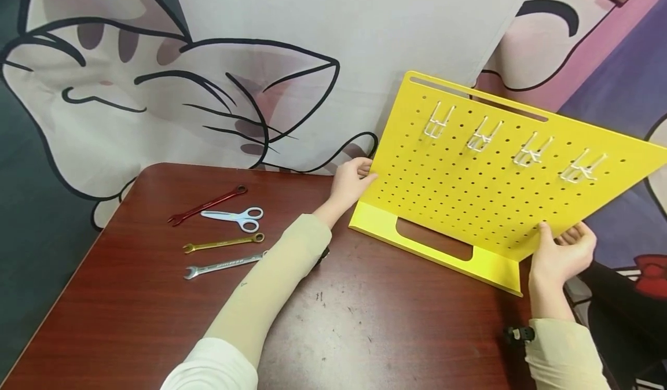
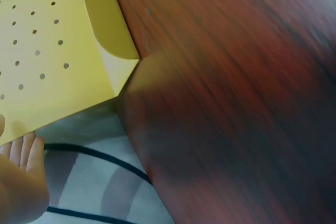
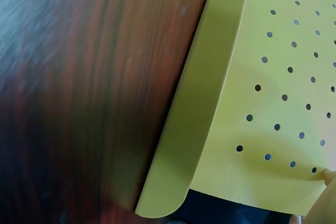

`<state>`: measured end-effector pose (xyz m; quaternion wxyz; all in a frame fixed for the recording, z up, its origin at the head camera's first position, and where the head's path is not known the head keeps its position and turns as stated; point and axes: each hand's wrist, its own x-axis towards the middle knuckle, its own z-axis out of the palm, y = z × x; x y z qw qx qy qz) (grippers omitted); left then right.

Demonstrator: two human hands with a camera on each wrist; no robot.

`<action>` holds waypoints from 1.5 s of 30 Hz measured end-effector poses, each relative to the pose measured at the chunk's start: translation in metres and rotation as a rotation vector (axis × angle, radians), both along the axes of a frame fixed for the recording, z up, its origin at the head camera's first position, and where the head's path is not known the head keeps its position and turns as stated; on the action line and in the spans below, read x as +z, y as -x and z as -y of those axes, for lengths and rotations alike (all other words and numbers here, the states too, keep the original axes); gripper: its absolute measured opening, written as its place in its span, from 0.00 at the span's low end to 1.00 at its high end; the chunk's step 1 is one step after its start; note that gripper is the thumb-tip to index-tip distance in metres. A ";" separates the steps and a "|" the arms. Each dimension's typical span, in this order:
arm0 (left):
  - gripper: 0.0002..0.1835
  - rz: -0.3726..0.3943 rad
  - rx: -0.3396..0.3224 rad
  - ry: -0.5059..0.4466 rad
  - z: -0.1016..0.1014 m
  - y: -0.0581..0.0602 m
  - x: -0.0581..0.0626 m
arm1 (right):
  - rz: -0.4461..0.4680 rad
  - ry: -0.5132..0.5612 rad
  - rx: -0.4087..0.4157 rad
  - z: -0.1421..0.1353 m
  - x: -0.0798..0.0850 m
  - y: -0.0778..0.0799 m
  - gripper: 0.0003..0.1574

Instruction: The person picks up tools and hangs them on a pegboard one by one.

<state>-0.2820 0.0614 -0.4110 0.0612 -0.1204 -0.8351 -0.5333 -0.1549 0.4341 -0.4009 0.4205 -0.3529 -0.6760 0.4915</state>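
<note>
A yellow pegboard [image 1: 469, 176] stands on the table's right part, its foot with a cutout resting on the wood. Several white wire hooks [image 1: 482, 134] hang in a row near its top. The left hand [image 1: 350, 180] grips the board's left edge, thumb in front and fingers behind; part of it shows at the lower left of the left wrist view. At the right edge, low down, the right hand [image 1: 563, 254] holds the board between thumb and fingers. In the right wrist view only a bit of the thumb [image 3: 329, 177] and hand appears at the lower right.
Left of the board lie a red wrench [image 1: 207, 205], light-blue scissors [image 1: 234, 216], a gold wrench [image 1: 224, 243] and a silver wrench [image 1: 224, 265], partly behind the left forearm. The dark red table [image 1: 130, 297] meets a cartoon-printed cloth [image 1: 292, 8] at the back.
</note>
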 end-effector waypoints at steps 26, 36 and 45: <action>0.12 -0.034 0.147 0.067 0.086 0.004 0.003 | 0.010 -0.145 0.167 0.055 -0.006 0.041 0.30; 0.12 -0.027 0.149 0.099 0.126 0.002 0.003 | 0.011 -0.174 0.242 0.083 -0.007 0.057 0.31; 0.12 -0.011 0.162 0.094 0.158 -0.005 0.005 | -0.022 -0.182 0.332 0.105 -0.007 0.070 0.32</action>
